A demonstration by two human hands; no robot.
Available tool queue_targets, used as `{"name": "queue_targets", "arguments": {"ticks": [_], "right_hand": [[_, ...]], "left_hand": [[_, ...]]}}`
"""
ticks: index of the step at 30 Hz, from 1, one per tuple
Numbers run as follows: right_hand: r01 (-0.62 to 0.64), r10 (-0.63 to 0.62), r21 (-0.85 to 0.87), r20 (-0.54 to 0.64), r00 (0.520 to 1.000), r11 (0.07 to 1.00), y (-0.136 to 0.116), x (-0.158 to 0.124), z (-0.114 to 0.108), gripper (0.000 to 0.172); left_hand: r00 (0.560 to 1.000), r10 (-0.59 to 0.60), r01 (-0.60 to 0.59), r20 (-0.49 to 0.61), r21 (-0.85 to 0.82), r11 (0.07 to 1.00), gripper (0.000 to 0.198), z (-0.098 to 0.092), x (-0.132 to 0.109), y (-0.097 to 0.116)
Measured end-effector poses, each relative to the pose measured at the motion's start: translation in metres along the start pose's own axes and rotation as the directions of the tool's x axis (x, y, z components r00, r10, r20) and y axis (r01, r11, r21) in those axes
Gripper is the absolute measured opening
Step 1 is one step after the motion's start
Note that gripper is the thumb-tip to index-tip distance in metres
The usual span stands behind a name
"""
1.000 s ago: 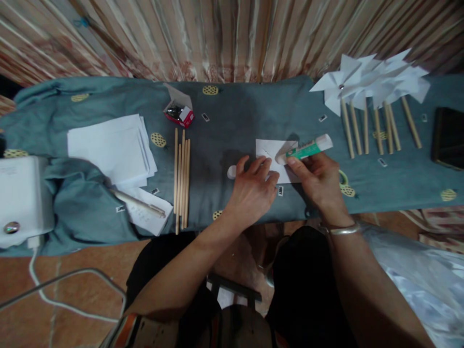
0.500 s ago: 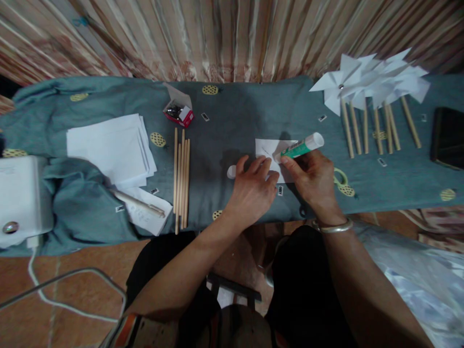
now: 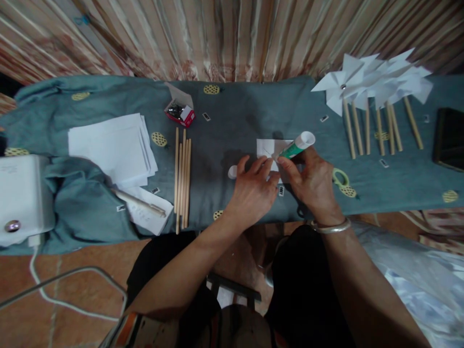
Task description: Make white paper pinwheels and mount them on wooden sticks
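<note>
A square of white paper point(image 3: 265, 146) with a slanting line on it lies flat on the cloth in front of me. My left hand point(image 3: 253, 189) rests on its lower left part, palm down with fingers spread. My right hand point(image 3: 311, 180) grips a green and white glue stick point(image 3: 297, 145), tilted, its lower end at the middle of the paper. A small round white cap point(image 3: 232, 172) sits just left of my left fingers. Partly hidden under my right hand are scissors, of which a pale green handle loop point(image 3: 340, 177) shows.
Several wooden sticks point(image 3: 183, 183) lie left of my hands, with a red box of small metal pieces point(image 3: 180, 112) behind them. Farther left are stacked paper sheets point(image 3: 108, 150) and a pen point(image 3: 141, 203). Paper pinwheels point(image 3: 377, 82) lie at the back right, near a dark object point(image 3: 449, 137).
The glue stick has tipped more upright and its top has moved slightly left in my right hand. My left hand stays on the paper.
</note>
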State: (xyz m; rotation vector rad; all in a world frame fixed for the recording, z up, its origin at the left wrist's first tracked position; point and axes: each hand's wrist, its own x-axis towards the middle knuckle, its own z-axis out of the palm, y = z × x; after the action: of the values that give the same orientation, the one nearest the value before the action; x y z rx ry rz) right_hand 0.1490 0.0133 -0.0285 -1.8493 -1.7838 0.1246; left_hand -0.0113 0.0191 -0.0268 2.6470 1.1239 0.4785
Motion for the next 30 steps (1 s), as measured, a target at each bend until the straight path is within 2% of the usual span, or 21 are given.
{"name": "queue_targets", "arguments": {"ticks": [24,30], "right_hand": [[-0.007,0.007,0.003,0.008,1.0,1.0,0.0057,-0.0045,-0.0059,0.032],[0.0,-0.001,0.02,0.012,1.0,1.0,0.006,-0.0054,-0.0067,0.035]], "left_hand": [[1.0,0.01,-0.01,-0.023,-0.006,1.0,0.021,0.0007,-0.0001,-0.0012],[0.999,0.014,-0.014,-0.033,-0.005,1.0,0.022,0.0012,-0.0006,-0.0012]]}}
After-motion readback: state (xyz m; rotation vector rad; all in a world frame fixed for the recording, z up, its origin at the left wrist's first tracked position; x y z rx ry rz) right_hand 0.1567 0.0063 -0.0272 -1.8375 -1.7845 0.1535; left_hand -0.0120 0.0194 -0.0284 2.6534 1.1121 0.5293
